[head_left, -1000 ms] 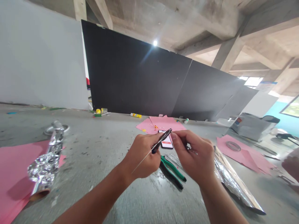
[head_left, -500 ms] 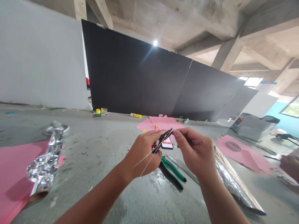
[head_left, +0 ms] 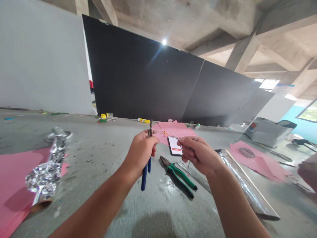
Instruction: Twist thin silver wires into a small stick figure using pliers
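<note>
My left hand (head_left: 140, 150) is closed round a pair of blue-handled pliers (head_left: 144, 178), narrow jaws pointing up and handles hanging below the fist. Pinched in my right hand (head_left: 199, 153) is a thin wire (head_left: 196, 134), which sticks out above and below the fingers. Between and below my hands, green-and-black combination pliers (head_left: 182, 178) lie on the grey table (head_left: 111, 205). Beside them rests a bundle of straight wires (head_left: 201, 180), partly behind my right forearm. A phone (head_left: 173, 145) with a lit screen lies just left of my right fingers.
Crumpled foil on a roll (head_left: 46, 177) lies at left over pink paper (head_left: 15, 172). A silver foil roll (head_left: 244, 180) is at right, near a wire coil (head_left: 247, 152) on pink paper. Another person's hand (head_left: 308, 173) shows at the right edge. A black panel (head_left: 148, 76) stands behind.
My hands have moved apart. The blue-handled pliers have turned upright in my left hand, and the wire that lay across that hand is now in my right. More of the green pliers shows.
</note>
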`<act>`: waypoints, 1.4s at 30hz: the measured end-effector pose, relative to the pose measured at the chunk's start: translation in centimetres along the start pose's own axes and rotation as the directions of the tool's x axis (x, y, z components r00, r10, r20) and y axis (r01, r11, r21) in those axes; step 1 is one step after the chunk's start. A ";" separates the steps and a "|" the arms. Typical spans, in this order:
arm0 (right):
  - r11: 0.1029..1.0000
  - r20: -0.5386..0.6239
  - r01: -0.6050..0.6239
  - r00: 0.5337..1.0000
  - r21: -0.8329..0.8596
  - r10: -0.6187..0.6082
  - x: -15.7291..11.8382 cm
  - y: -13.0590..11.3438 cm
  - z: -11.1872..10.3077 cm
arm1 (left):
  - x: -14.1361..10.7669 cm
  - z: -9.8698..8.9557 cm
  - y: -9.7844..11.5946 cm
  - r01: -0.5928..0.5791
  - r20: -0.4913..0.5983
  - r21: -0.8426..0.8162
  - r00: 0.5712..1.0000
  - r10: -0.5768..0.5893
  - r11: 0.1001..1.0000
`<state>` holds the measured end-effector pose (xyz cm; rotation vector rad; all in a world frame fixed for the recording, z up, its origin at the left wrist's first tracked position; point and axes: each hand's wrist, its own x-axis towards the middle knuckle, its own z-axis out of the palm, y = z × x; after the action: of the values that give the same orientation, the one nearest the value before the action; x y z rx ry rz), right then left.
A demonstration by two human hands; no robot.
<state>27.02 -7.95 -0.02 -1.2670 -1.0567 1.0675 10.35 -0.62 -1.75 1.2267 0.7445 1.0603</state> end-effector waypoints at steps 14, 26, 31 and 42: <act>0.981 0.038 0.195 0.980 0.024 -0.196 -0.9 -0.2 0.6 | 0.7 -0.8 0.7 -0.159 -0.431 -0.295 0.902 0.018 0.942; 0.901 -0.076 0.432 0.897 -0.047 -0.434 -1.7 -0.5 0.2 | -3.2 0.7 0.6 -0.585 0.453 0.392 0.795 0.404 0.710; 0.891 -0.071 0.445 0.889 -0.087 -0.451 -1.9 -0.8 0.3 | -2.8 1.1 0.1 -0.607 0.421 0.465 0.792 0.442 0.644; 0.846 -0.083 0.468 0.861 -0.254 -0.501 -2.3 -0.9 0.8 | -2.6 1.1 -0.4 -0.705 0.394 0.465 0.707 0.588 0.536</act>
<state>25.77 -10.10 0.84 -1.1425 -1.3227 0.4665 10.44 -3.46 -2.10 2.2526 0.4559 1.3261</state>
